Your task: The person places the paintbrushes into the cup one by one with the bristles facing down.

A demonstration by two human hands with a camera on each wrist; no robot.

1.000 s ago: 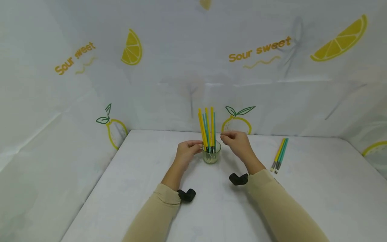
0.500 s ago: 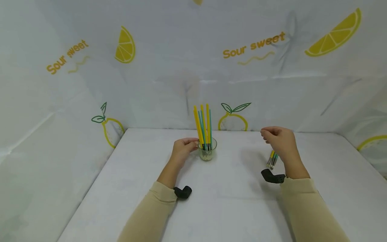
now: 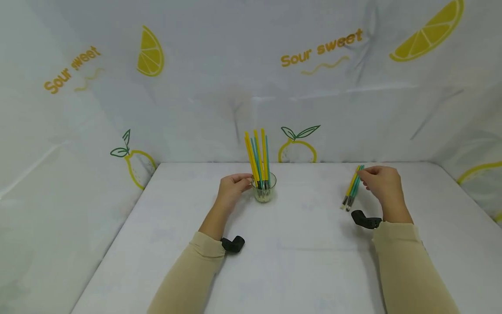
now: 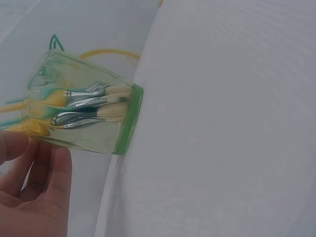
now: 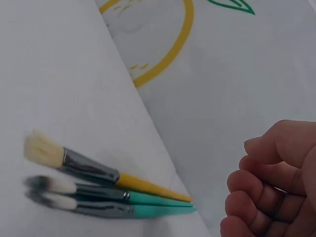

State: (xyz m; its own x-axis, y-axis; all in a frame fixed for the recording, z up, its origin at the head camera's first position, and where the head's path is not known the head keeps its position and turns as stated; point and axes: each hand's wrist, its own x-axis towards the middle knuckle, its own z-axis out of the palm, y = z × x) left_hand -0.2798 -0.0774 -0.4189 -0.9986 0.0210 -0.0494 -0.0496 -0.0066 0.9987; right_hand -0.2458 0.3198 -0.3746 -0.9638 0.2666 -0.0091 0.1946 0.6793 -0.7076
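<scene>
A clear greenish glass stands upright towards the back of the table, seen side-on in the left wrist view. Several paintbrushes with yellow and turquoise handles stand in it, bristles down. My left hand holds the glass by its left rim, thumb and fingertips at the edge. To the right, one yellow and two turquoise paintbrushes lie side by side on the table, bristles towards me. My right hand is above their handle ends, fingers loosely curled with nothing between them; in the right wrist view a gap separates its fingertips from the handles.
A white cloth covers the table. Behind it rises a white sheet printed with lemons and lettering, meeting the table's back edge just beyond the glass and the loose brushes. A black wrist camera sits below each hand.
My right hand has moved from beside the glass, over to the right, and come down by the loose brushes. My left hand stays at the glass. The head view has shifted slightly.
</scene>
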